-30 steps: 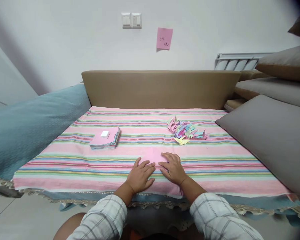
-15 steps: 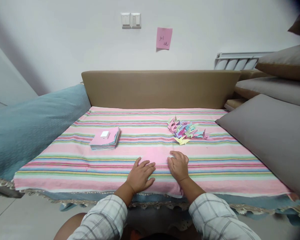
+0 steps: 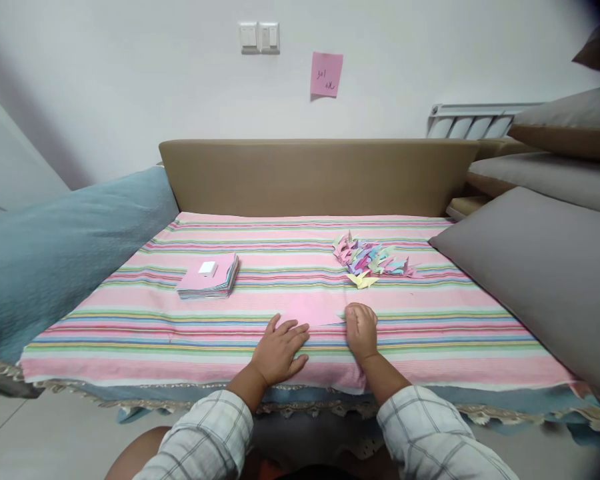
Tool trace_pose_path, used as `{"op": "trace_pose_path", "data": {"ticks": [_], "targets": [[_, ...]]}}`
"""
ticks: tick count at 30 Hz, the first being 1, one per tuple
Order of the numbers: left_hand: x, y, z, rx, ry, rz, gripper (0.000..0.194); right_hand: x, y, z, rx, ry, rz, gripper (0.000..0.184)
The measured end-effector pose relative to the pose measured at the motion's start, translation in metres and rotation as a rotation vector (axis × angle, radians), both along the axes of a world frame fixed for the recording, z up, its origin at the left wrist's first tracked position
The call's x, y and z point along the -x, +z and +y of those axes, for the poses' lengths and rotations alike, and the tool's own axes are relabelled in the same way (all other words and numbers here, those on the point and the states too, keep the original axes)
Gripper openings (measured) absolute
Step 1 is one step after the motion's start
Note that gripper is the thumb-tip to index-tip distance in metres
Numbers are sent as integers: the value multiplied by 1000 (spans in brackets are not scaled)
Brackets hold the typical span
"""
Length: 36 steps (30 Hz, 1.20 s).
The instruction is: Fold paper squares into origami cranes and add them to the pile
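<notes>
A pink sheet of paper (image 3: 313,312), folded into a triangle-like shape, lies on the striped cloth in front of me. My left hand (image 3: 280,348) rests flat with its fingers apart, the tips on the paper's left end. At the right end, my right hand (image 3: 361,329) has its fingers curled in and pinches the corner, which lifts slightly off the cloth. The thumb tip there is partly hidden. Beyond the right hand is a heap of small folded paper cranes (image 3: 373,257) in mixed colours, with a yellow paper crane (image 3: 363,279) at its near edge.
A stack of coloured square paper (image 3: 215,283) sits to the left, topped by a small white block (image 3: 207,269). The striped cloth (image 3: 145,360) covers a sofa seat with a brown backrest (image 3: 320,177). Grey cushions (image 3: 535,260) pile up at the right; a blue-covered armrest (image 3: 80,233) stands left.
My right hand has shifted slightly right and its fingers have curled in more. The paper's right corner now shows beside it, a little raised. My left hand stays put.
</notes>
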<state>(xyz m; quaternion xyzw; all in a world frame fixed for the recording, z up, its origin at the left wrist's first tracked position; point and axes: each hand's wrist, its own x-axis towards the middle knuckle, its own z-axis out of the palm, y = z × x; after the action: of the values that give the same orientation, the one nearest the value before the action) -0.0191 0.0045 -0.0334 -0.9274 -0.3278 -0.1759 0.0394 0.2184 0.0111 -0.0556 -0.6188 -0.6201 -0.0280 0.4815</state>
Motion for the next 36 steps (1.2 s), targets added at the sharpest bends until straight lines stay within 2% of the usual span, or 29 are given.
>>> {"op": "trace_pose_path", "data": {"ticks": [4,6,15,26,32,36], "targets": [[-1,2,-1,26,-1,-25,40,5,8,-9,54,327,-179,26],[-1,3,-2,35,2,-28,40,8,10,-10,85,397,-245,26],[1,3,-5,13,31,-85,38,9,10,-8,118,364,-264,30],[10,-1,-17,-92,242,-272,18,8,9,-7,133,363,-229,28],[19,2,-21,-56,363,-313,17,8,7,-5,135,372,-193,31],[25,2,-16,-15,474,-370,18,8,6,-4,133,377,-190,29]]}}
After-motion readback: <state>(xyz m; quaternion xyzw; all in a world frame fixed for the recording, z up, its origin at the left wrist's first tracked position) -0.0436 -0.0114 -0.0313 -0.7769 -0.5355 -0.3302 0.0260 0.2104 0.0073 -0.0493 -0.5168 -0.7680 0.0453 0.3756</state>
